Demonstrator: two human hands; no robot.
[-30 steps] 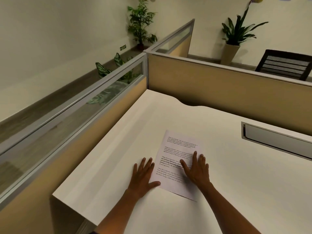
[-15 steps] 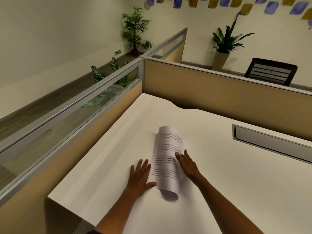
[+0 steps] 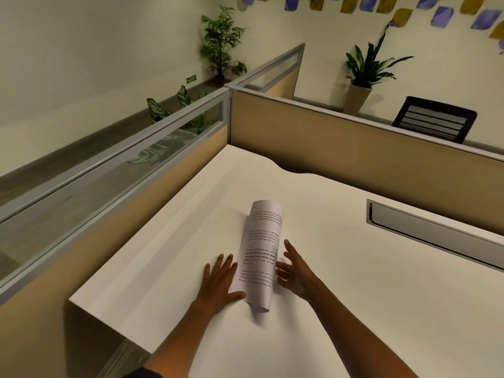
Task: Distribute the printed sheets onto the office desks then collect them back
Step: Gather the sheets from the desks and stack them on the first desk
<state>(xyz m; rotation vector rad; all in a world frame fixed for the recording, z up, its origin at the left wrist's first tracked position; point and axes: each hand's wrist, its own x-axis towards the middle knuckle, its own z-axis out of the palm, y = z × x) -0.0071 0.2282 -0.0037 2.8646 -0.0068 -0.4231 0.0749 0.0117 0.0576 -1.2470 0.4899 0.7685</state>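
Note:
One printed sheet point(image 3: 260, 255) with black text lies on the white desk point(image 3: 354, 296), bowed up into an arch along its length. My left hand point(image 3: 218, 282) rests flat on the desk with fingers spread, its thumb against the sheet's near left edge. My right hand point(image 3: 296, 271) is tipped on its side with fingers apart, touching the sheet's right edge. The sheet is squeezed between both hands; I see no fingers closed around it.
Beige partition walls point(image 3: 354, 148) with glass tops enclose the desk on the left and far side. A grey cable slot point(image 3: 436, 230) sits in the desk at right. A black chair point(image 3: 436, 118) and potted plants point(image 3: 365, 69) stand beyond the partition.
The sheet lay flat under my right palm a second ago. My right hand pushed its right edge leftward and then turned on its side, so the sheet arches up. My left hand stayed put.

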